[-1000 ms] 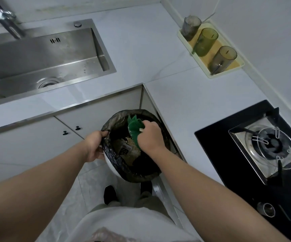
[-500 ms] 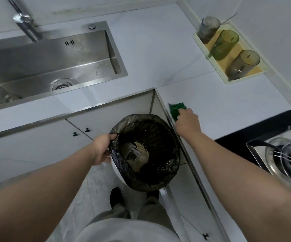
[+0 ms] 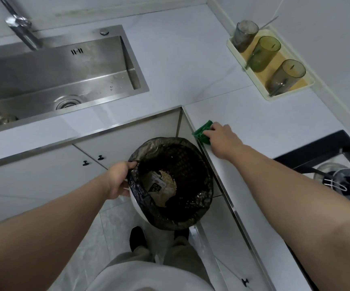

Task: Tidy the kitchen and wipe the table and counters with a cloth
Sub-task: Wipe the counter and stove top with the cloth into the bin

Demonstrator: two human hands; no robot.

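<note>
Right hand (image 3: 222,140) is gripping the green cloth (image 3: 201,131), fingers bent over it. It is pressing the cloth onto the tabletop (image 3: 253,122), right at the edge of the inner corner.

Left hand (image 3: 117,179) is clutching the rim of the bin (image 3: 208,185), fingers hooked over the black liner. The bin seems to be hanging off the floor, tilted, just below the tabletop edge.

Judgement: the bin is being kept under the lip so that whatever the cloth sweeps off drops into it. That would explain why the cloth is sitting at the edge nearest the bin. Paper and scraps are lying in the bottom of the bin.

Around:
- Sink (image 3: 85,66) is sitting well off to the left.
- Tray (image 3: 288,91) carrying three cups (image 3: 265,54) is standing against the far wall.
- Stove (image 3: 338,177) is lying to the right, beside the forearm.

Tray and stove are bounding the stretch to wipe. The cups are looking tall and tippy, so wiping close to them is probably calling for shifting the tray or going round it slowly.
</note>
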